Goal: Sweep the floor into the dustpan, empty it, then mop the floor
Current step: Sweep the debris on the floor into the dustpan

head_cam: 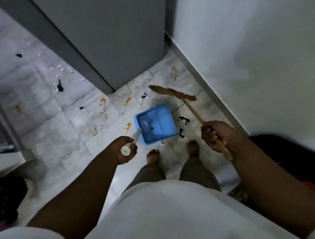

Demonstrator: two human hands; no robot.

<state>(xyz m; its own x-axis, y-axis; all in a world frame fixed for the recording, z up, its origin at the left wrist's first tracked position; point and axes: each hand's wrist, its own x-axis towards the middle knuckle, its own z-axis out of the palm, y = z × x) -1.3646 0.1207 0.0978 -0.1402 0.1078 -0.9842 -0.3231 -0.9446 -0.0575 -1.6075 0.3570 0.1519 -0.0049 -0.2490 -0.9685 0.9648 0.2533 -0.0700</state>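
Note:
My left hand (126, 150) grips the white handle of a blue dustpan (156, 124), which rests on the pale tiled floor (59, 135) in front of my bare feet. A small dark bit lies inside the pan. My right hand (215, 135) grips the wooden handle of a broom (172, 93), whose straw head is just beyond the pan's far edge. Black scraps (184, 119) lie right of the pan. More black and white scraps (60, 86) and orange crumbs (103, 101) are scattered to the left and ahead.
A tall grey cabinet (101, 40) stands ahead, its corner close to the broom head. A white wall (249, 50) with a skirting runs along the right. Dark objects sit at the lower left and lower right edges.

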